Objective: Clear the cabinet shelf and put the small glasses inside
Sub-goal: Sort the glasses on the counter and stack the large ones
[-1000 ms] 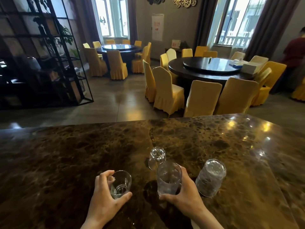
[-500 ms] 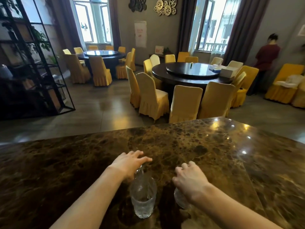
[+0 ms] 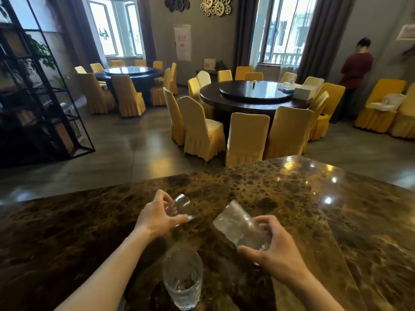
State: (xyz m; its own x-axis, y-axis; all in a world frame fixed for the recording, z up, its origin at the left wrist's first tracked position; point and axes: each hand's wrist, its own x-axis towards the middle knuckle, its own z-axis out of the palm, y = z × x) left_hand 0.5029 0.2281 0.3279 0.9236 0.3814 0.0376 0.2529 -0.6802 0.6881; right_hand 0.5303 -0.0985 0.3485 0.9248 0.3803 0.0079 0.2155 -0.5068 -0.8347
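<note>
I stand at a dark brown marble counter. My left hand grips a small clear glass, tilted on its side above the counter. My right hand holds a taller clear tumbler, lifted and tipped with its base pointing up and left. A third clear textured glass stands upright on the counter near me, between my forearms. No cabinet shelf shows in this view.
Beyond the counter are round dark dining tables ringed by yellow-covered chairs. A black metal shelf rack stands at the left. A person in a dark red top stands at the far right by the curtain.
Both hands have closed on glasses and lifted them off the counter, tilted. A second ago they held other glasses nearer the counter's front; the camera has tipped upward.
</note>
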